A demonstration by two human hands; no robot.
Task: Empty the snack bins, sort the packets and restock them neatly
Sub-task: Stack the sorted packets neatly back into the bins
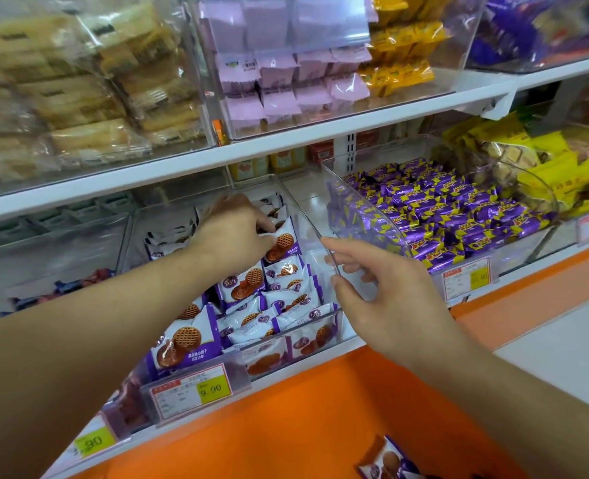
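A clear plastic bin [251, 354] on the lower shelf holds several white-and-purple waffle biscuit packets [182, 337]. My left hand [232, 231] reaches deep into this bin and pinches one biscuit packet [282, 245] near the back. My right hand [386, 299] grips the bin's clear right side wall [320, 233], with the fingers behind the plastic and the thumb along its edge. One more biscuit packet [388, 459] lies on the orange ledge at the bottom.
To the right stands a bin of purple-and-yellow candy packets [458, 216], then yellow packets [545, 167]. A nearly empty bin [51, 271] sits to the left. The upper shelf carries bins of beige, pink and yellow packets. Price tags [191, 385] line the shelf edge above the orange ledge [286, 426].
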